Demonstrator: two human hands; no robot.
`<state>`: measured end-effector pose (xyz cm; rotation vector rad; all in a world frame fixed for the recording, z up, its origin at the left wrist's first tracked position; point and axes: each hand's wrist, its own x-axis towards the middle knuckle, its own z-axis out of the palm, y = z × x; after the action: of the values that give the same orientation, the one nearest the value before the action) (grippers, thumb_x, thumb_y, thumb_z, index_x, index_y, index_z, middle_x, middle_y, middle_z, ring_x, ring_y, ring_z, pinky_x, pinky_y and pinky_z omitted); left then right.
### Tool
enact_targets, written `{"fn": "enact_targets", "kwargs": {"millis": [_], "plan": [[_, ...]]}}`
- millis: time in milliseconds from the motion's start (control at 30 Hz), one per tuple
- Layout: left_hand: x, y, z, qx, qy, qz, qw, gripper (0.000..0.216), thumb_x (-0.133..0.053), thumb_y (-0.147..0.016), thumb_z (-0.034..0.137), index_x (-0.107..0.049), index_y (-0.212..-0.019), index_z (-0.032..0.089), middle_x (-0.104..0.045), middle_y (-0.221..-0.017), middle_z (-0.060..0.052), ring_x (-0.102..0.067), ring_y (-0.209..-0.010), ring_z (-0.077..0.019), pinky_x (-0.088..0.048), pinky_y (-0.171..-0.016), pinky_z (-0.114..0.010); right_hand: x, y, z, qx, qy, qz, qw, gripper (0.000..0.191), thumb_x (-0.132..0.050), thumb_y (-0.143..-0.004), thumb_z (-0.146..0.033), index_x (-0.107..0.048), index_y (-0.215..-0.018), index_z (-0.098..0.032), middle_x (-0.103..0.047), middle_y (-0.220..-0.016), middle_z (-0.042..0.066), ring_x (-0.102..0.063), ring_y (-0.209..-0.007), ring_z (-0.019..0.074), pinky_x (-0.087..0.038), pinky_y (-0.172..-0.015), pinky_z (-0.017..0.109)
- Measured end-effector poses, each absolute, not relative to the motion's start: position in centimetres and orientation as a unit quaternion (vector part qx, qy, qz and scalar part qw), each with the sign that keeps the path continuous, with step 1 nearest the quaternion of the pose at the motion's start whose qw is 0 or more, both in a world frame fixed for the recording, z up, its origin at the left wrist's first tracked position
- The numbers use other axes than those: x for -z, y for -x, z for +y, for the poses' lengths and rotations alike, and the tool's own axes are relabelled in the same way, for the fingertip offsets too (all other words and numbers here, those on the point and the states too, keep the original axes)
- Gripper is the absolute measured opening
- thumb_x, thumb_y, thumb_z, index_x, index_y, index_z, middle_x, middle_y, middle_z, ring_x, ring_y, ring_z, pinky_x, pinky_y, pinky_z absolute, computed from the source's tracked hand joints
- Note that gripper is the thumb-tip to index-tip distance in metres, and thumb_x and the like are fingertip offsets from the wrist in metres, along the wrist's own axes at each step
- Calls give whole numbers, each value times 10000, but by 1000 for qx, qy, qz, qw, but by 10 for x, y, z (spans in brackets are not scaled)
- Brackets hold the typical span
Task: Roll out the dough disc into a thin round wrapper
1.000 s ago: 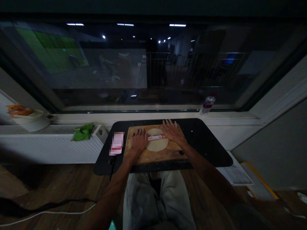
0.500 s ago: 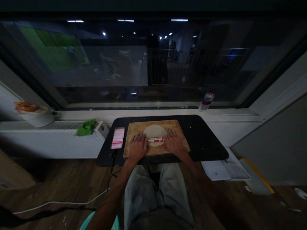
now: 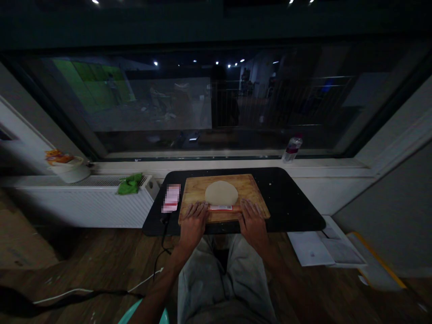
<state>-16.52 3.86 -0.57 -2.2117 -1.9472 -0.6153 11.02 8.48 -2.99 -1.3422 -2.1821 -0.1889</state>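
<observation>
A flattened round of pale dough [image 3: 221,192] lies on the wooden cutting board [image 3: 195,186]. Along the dough's near edge sits a rolling pin [image 3: 221,208] with a red-and-white label at its middle. My left hand [image 3: 193,223] is over the pin's left end, fingers pointing forward and closed over it. On the right end, my right hand [image 3: 252,222] holds the pin the same way. Both ends of the pin are largely hidden beneath my hands.
The board rests on a black table [image 3: 290,202]. Left of it lies a phone-like pink item [image 3: 171,198] with a black cable. A bottle [image 3: 292,150] stands on the windowsill. A green cloth [image 3: 130,183] and white pot [image 3: 70,171] are by the radiator [image 3: 114,204].
Both hands have drawn the rolling pin toward me, from across the dough to its near edge. More of the dough now shows. The camera view has shifted slightly.
</observation>
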Motion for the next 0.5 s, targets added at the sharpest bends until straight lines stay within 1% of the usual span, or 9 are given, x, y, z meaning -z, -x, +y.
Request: {"fn": "enact_targets", "kwargs": {"millis": [133,233,300,400,500], "plan": [[11,165,28,208,736,-641,61,506,-462,-1161,265,-678,-1616,313,-676,-1655,-53,-610,-1584,-295,-446,-1391,-563,36,-112,70,76,503,-810,290,607,-407,-1163,-289,-534,-1737,-139,-642,-1686,169,-560,-1615,322,-395,-1377,579],[14,163,24,220,730,-644,62,526,-456,-1161,295,-643,-1653,316,-683,-1648,-53,-595,-1597,-306,-427,-1399,-587,37,-111,69,74,506,-809,291,628,-399,-1163,-286,-482,-1773,-158,-624,-1705,161,-547,-1626,323,-391,-1380,590],[14,160,26,226,725,-647,65,529,-436,-1170,326,-633,-1660,293,-676,-1658,-57,-581,-1608,-315,-408,-1406,-592,34,-109,76,71,508,-809,285,628,-392,-1167,-288,-477,-1775,-156,-622,-1707,160,-533,-1637,322,-392,-1379,583],[9,158,41,218,726,-649,64,536,-387,-1186,355,-642,-1642,236,-655,-1684,-77,-558,-1627,-314,-373,-1423,-567,25,-105,98,62,515,-813,266,602,-379,-1176,-287,-532,-1735,-123,-625,-1702,172,-512,-1652,313,-372,-1391,558],[3,159,65,199,725,-657,50,550,-339,-1197,370,-664,-1610,208,-668,-1673,-94,-560,-1627,-298,-355,-1432,-534,13,-99,127,35,523,-823,221,582,-344,-1184,-266,-600,-1668,-69,-638,-1684,190,-491,-1667,303,-317,-1414,541]]}}
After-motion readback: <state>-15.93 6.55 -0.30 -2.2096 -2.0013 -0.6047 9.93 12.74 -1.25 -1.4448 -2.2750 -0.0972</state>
